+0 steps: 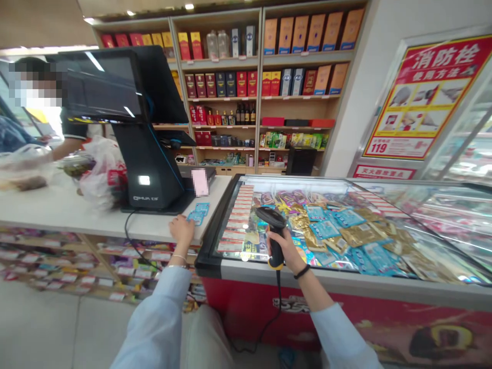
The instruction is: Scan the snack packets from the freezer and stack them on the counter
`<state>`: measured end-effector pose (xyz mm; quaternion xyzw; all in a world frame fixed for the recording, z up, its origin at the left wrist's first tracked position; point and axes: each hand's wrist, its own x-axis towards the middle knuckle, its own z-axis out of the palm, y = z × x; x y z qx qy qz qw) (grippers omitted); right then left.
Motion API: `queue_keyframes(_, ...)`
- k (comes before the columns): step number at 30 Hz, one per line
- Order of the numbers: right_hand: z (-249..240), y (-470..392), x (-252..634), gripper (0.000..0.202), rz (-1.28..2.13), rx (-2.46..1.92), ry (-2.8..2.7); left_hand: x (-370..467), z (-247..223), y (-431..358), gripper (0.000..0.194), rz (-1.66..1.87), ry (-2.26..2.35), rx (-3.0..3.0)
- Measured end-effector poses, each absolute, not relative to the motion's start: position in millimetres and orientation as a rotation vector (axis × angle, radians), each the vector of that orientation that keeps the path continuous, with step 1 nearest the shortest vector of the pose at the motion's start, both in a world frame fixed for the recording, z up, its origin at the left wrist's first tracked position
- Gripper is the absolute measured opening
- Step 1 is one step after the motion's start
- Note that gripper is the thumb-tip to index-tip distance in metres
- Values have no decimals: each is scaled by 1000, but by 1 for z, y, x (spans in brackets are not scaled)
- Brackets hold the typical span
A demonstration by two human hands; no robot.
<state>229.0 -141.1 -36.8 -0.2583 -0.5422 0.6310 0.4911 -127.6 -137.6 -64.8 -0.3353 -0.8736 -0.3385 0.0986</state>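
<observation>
My right hand (286,248) is wrapped round the grip of a black barcode scanner (272,218). The scanner's head points up and to the left, above the glass-topped freezer (246,277), and its cord hangs down in front. On the white counter, my left hand (182,229) rests palm down, fingers low, its right side at the edge of light-blue packets (199,212). Whether a fingertip presses on a packet is hard to see. Beneath the freezer glass lie many blue packets (325,229) and gold packets (359,234).
A black cash register (149,174) stands on the counter (96,212), its cable hanging over the front edge. Left of it are a white plastic bag (102,174) and another person's arm (71,146). Shelves of boxed bottles (240,84) line the back wall.
</observation>
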Motion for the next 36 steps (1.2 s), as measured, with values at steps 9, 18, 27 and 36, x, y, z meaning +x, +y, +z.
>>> queue_keyframes(9,-49,-139,238,30,1508,-632,-1285,-123,-67,-136,42,-984,-2526,-890)
queue_keyframes(18,-40,-135,294,35,1398,-688,-1244,-37,-22,-88,28,-1209,-2207,-1321)
queue_keyframes(27,-35,-138,376,35,1221,-786,-1076,151,-42,-30,15,-1458,-1716,-2081)
queue_keyframes(36,-59,-130,428,36,1187,-799,-877,244,-83,-12,13,-1275,-1603,-2588)
